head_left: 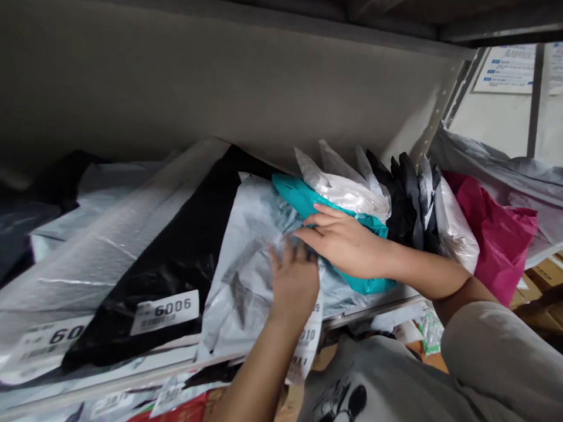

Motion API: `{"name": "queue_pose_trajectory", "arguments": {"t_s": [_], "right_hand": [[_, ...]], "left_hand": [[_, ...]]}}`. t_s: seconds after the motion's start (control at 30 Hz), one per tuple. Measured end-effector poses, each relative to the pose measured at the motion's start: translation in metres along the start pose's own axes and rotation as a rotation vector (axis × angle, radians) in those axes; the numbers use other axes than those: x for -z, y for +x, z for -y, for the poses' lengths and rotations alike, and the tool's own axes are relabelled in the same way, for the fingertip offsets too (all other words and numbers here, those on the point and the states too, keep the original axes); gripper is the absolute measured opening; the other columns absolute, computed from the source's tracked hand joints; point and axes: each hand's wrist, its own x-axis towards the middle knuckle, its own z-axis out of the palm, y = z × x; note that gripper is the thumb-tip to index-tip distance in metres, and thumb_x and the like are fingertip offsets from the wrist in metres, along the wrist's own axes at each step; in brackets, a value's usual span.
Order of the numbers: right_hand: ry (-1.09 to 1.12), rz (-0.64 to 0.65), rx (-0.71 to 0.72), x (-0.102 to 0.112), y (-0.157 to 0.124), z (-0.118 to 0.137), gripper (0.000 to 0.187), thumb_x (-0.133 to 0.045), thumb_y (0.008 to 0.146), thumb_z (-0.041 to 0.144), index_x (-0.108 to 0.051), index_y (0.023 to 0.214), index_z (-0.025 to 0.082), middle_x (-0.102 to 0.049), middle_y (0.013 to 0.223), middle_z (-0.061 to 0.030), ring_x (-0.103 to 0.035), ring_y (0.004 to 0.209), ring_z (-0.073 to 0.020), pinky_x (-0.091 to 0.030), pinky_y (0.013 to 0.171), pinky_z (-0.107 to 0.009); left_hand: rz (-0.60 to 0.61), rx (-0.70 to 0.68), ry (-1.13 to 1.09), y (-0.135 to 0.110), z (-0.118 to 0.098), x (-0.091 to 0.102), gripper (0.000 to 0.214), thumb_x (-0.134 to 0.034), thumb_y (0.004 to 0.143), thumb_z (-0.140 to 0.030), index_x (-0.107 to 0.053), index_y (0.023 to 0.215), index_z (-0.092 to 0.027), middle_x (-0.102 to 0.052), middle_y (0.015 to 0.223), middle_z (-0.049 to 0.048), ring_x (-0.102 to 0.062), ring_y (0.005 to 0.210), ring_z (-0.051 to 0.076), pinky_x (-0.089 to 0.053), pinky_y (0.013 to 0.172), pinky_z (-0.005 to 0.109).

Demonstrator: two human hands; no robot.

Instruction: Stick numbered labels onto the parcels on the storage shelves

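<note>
My left hand [295, 287] rests on a light grey plastic mailing bag [240, 258], its fingers spread and slightly blurred. A strip of white number labels [308, 340] hangs beside my left wrist; what holds its upper end is hidden. My right hand [347, 240] lies over a teal plastic bag [367, 284] with its fingers stretched out, pressing against it. The teal bag leans on a row of upright parcels, with a shiny white bag [352, 193] just behind it. To the left, a black bag [162, 258] carries a label [165, 312] reading 6006.
A translucent wrapped parcel [109, 240] lies farther left on the metal shelf [132, 381]. Black parcels [402, 199] and a magenta bag [490, 234] stand at the right. Cardboard boxes [545, 275] sit lower right. A shelf beam [281, 23] crosses overhead.
</note>
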Motion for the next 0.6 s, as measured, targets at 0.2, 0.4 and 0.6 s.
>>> {"name": "queue_pose_trajectory", "arguments": {"t_s": [0.2, 0.4, 0.6], "right_hand": [[0.022, 0.033, -0.008, 0.010, -0.001, 0.001, 0.029, -0.051, 0.087, 0.002, -0.059, 0.111, 0.015, -0.071, 0.101, -0.0071, -0.058, 0.122, -0.0199, -0.025, 0.126, -0.039], [0.014, 0.068, -0.018, 0.010, -0.002, 0.000, 0.027, -0.052, 0.085, 0.003, -0.058, 0.109, 0.015, -0.070, 0.101, -0.0073, -0.058, 0.120, -0.0210, -0.025, 0.126, -0.042], [0.014, 0.070, 0.001, 0.013, -0.001, 0.001, 0.033, -0.052, 0.084, 0.000, -0.058, 0.115, 0.009, -0.070, 0.103, -0.0089, -0.057, 0.123, -0.0207, -0.024, 0.126, -0.041]], "left_hand": [[0.028, -0.138, -0.070, 0.004, -0.003, -0.026, 0.042, -0.042, 0.088, -0.008, -0.078, 0.107, -0.017, -0.068, 0.133, 0.0178, -0.046, 0.143, 0.036, -0.028, 0.120, 0.064], [-0.017, -0.102, -0.095, -0.008, -0.008, -0.026, 0.037, -0.044, 0.088, -0.009, -0.078, 0.100, -0.018, -0.069, 0.131, 0.0177, -0.044, 0.143, 0.040, -0.028, 0.117, 0.071], [-0.007, -0.102, -0.078, -0.007, -0.009, -0.025, 0.036, -0.043, 0.090, -0.010, -0.078, 0.100, -0.017, -0.068, 0.133, 0.0190, -0.043, 0.144, 0.042, -0.027, 0.117, 0.071]]}}
